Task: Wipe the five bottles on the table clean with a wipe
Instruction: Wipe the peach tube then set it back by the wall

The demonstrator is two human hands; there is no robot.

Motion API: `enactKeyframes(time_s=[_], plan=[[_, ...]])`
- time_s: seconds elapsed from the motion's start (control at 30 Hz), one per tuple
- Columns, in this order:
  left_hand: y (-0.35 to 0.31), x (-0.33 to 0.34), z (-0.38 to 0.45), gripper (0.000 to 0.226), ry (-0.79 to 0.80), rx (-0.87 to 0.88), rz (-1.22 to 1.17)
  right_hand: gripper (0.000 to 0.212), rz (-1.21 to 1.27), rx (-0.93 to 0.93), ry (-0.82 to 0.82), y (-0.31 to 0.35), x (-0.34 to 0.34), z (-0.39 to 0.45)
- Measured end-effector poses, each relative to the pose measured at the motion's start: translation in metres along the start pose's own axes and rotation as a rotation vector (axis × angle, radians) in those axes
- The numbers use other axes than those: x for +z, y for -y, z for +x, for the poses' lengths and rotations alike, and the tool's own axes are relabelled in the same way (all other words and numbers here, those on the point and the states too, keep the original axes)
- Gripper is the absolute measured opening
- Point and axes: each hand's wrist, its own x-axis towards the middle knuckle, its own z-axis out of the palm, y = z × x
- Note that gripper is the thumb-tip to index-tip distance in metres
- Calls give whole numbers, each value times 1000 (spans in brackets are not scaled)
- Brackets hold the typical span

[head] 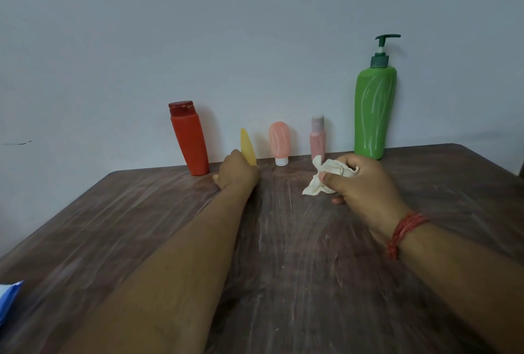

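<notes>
Five plastic bottles stand in a row along the far edge of a dark brown wood-grain table (283, 254), against a pale grey wall (226, 27). From left to right: a red flip-cap bottle (189, 142), upright but leaning slightly left; a slim yellow pointed tube (247, 146), long axis near vertical, tip pointing up; a peach-pink squeeze tube (279, 142) standing on its white cap, rounded end up; a small pale pink bottle (317, 138) with a blurred cap, upright; and a tall green pump bottle (373, 112) with thin white streaks, its dark green nozzle pointing right.

The left hand (236, 170) reaches to the foot of the yellow tube, fingers curled round its base; the lower part of the tube is hidden behind the hand. The right hand (360, 183), with a red thread band (405, 233) on its wrist, is near the pale pink bottle and pinches a crumpled white wipe (326, 176) between thumb and curled fingers, just above the tabletop. A blue and white packet (8, 302) shows at the near left edge.
</notes>
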Motion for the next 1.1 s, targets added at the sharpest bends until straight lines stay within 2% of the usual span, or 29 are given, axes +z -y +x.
enactKeyframes(time_s=[0.13, 0.27, 0.4, 0.53, 0.73, 1.1], plan=[[6, -3, 12, 38, -24, 6, -58, 7, -5, 3, 0, -4, 9, 7], [16, -5, 21, 33, 40, 98, -155, 7, 24, 10, 10, -7, 27, 10], [20, -3, 24, 48, 95, 140, -233, 4, 55, 1, 23, -13, 40, 6], [16, 0, 25, 66, 29, 119, -143, 5, 81, -15, 34, -14, 44, 4], [13, 2, 28, 58, -8, 75, -110, 3, 97, -46, 47, -13, 43, 2], [14, 3, 24, 45, -25, 106, -125, 5, 139, -34, 45, -15, 42, 1]])
